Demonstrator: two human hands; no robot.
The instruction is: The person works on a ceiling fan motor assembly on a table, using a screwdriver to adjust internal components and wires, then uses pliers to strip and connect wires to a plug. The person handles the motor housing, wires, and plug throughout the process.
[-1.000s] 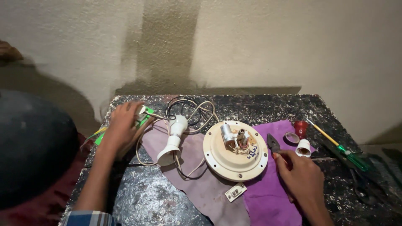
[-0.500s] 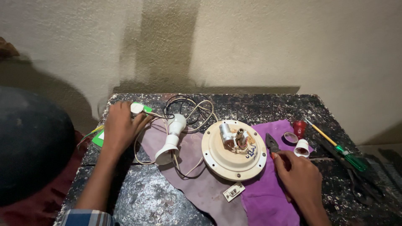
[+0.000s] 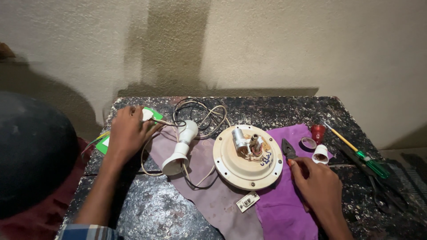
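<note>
Pliers (image 3: pixel 288 149) under curled right-hand fingers (image 3: pixel 299 165); left hand (image 3: pixel 128 132) curled over white plug (image 3: pixel 147 114).

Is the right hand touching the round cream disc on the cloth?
Apart. The head view shows the right hand on the pliers, with a strip of purple cloth visible between it and the cream disc.
</note>
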